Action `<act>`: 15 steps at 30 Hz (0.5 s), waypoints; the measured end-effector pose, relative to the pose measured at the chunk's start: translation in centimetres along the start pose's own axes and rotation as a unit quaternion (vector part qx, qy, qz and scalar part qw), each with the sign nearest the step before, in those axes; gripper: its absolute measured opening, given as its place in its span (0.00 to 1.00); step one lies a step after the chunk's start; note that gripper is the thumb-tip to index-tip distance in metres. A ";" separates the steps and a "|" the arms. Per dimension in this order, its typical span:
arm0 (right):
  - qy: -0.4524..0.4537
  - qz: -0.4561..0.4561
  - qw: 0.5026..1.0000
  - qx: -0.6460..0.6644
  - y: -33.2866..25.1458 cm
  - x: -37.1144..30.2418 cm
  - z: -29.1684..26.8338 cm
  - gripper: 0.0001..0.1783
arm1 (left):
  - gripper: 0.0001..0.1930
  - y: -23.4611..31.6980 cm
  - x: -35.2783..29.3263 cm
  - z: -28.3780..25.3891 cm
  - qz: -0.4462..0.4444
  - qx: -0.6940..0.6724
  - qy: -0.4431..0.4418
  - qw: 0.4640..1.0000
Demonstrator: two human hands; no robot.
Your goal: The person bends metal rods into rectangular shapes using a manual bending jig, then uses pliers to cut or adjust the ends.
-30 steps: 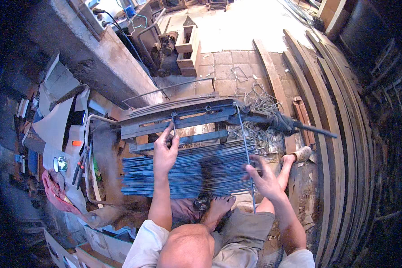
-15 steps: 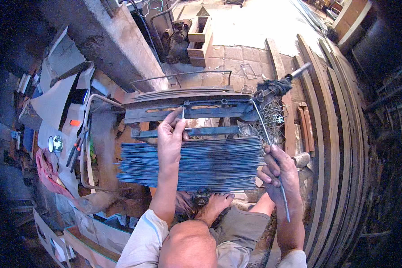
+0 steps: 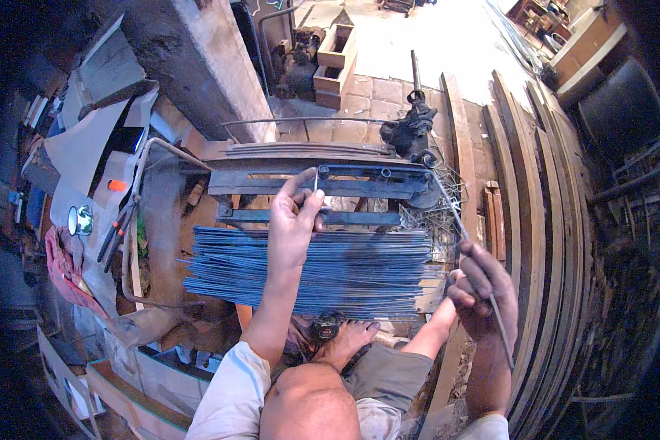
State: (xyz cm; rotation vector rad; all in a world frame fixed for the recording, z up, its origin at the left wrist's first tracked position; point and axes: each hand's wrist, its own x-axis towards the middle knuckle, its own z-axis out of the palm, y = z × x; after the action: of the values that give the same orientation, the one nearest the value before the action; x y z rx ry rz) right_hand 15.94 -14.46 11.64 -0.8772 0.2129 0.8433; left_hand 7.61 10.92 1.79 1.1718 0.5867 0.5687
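My left hand [image 3: 292, 213] pinches a short upturned end of thin metal rod at the near edge of a dark steel bending bench [image 3: 271, 181]. On the right, my right hand [image 3: 484, 290] is closed around a long metal rod [image 3: 453, 209], which slants from the bench's right end down past my palm. Whether both hands hold one and the same rod, I cannot tell. A lever with dark cloth wrapped round it [image 3: 411, 130] stands at the bench's far right corner, its pipe handle pointing away. Between my arms lies a wide bundle of straight thin rods [image 3: 315, 268].
Bent wire pieces [image 3: 447, 192] are heaped beside the bench's right end. Long beams [image 3: 524, 183] run along the right. To the left are pliers [image 3: 117, 233], an enamel mug [image 3: 80, 220], a red cloth [image 3: 66, 268] and cardboard [image 3: 88, 172]. Wooden boxes [image 3: 336, 70] stand beyond.
The cloth-wrapped lever has swung left, from pointing right to pointing away. My right hand has shifted slightly right and down with its rod. My left hand keeps its pinch.
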 end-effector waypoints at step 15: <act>-0.010 -0.264 0.620 -0.739 -6.8 8.5 -5.9 0.13 | 0.17 -4.0 -5.8 -1.0 -0.017 0.025 -0.153 0.988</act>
State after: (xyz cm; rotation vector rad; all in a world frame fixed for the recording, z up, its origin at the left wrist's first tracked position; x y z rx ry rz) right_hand 27.52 -16.51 7.70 -2.3267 -0.9179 0.2843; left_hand 3.17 6.45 -1.57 1.2641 0.3577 0.3374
